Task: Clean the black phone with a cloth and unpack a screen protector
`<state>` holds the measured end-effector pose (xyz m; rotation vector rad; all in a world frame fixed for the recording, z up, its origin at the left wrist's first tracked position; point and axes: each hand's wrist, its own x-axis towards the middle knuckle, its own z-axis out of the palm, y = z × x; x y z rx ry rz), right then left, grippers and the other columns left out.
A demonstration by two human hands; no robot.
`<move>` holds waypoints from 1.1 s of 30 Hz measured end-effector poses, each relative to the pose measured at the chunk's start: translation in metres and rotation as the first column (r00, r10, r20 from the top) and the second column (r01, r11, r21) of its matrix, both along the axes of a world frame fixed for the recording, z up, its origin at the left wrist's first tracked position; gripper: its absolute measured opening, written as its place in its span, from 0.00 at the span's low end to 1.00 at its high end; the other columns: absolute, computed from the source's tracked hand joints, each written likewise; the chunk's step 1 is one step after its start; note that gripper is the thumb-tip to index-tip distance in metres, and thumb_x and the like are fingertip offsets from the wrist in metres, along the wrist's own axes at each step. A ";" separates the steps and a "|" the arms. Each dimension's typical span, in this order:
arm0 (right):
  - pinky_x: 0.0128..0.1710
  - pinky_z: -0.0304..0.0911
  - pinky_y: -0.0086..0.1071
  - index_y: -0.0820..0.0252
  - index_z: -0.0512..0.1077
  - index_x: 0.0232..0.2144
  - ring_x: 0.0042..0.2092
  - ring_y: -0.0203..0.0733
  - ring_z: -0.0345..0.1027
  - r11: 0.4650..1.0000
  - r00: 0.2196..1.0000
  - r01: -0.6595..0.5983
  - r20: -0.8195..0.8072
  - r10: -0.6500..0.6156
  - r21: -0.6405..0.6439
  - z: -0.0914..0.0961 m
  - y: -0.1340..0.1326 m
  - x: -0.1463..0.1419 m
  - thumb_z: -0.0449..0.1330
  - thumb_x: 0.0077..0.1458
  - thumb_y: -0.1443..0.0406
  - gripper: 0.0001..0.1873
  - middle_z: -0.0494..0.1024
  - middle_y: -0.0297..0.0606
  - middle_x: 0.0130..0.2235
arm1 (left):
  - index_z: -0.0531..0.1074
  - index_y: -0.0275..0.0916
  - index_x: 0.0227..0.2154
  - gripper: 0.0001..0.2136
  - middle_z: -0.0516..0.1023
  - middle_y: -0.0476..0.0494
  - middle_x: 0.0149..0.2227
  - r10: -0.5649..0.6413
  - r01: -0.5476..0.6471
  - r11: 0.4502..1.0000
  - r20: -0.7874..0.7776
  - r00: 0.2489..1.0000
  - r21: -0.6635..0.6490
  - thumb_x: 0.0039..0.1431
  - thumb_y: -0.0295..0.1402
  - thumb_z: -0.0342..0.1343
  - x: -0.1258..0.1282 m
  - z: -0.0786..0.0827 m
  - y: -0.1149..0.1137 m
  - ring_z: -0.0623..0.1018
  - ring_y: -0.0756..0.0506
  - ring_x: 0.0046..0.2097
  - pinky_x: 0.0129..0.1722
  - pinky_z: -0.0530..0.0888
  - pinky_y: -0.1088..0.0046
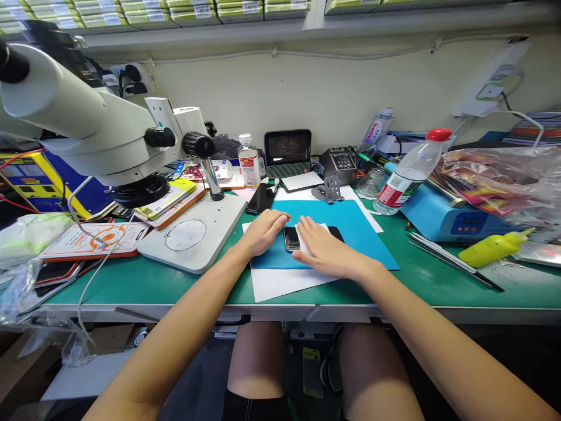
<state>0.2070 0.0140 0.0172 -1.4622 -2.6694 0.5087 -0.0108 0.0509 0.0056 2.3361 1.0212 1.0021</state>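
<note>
And there was the right hand, laid out flat, fingers stretched and close together, palm down over a white cloth on top of the phone! It was pressed over the cloth rather than clamped around anything. The phone lay crosswise right under that hand: one end showed to the left of the cloth, the dark other end peeked out past the knuckles on the right, and the middle was covered. Over to the left hand, just beside the phone's left end, its fingers bent loosely and drawn together, the tips pointing inward; whether they gripped anything, or touched the phone's edge, could not be told from this angle. Beneath all of it sat the blue mat, overlapping a sheet of white paper on the green table. Just behind the left hand lay a second, black handset, near the pale base of the microscope. Out to the right, well apart from both hands, stood a red-capped bottle, with a yellow squeeze bottle lying farther along.
</note>
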 end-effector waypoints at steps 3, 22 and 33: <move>0.69 0.31 0.55 0.69 0.38 0.71 0.72 0.60 0.23 0.993 0.993 0.117 0.007 -0.117 -0.029 0.006 0.019 -0.013 0.40 0.56 0.34 0.56 0.32 0.50 0.73 | 0.73 0.41 0.47 0.23 0.78 0.43 0.47 0.022 -0.022 1.000 -0.005 1.000 0.008 0.73 0.44 0.34 0.001 0.000 0.002 0.74 0.43 0.48 0.53 0.68 0.63; 0.70 0.33 0.55 0.70 0.41 0.71 0.72 0.59 0.26 0.999 1.000 0.020 -0.005 -0.020 0.032 0.003 0.008 -0.005 0.42 0.55 0.34 0.57 0.36 0.52 0.73 | 0.72 0.42 0.46 0.12 0.77 0.44 0.47 -0.077 0.074 0.997 -0.126 0.989 -0.025 0.61 0.36 0.52 -0.003 0.004 -0.007 0.74 0.41 0.48 0.51 0.71 0.61; 0.69 0.34 0.57 0.68 0.41 0.71 0.72 0.61 0.26 0.987 0.987 0.157 0.021 -0.158 0.023 0.002 0.020 0.016 0.38 0.57 0.34 0.55 0.35 0.50 0.73 | 0.70 0.42 0.48 0.21 0.76 0.41 0.49 -0.108 0.109 0.994 -0.236 0.966 -0.012 0.56 0.46 0.62 0.003 0.002 -0.006 0.73 0.37 0.51 0.51 0.71 0.57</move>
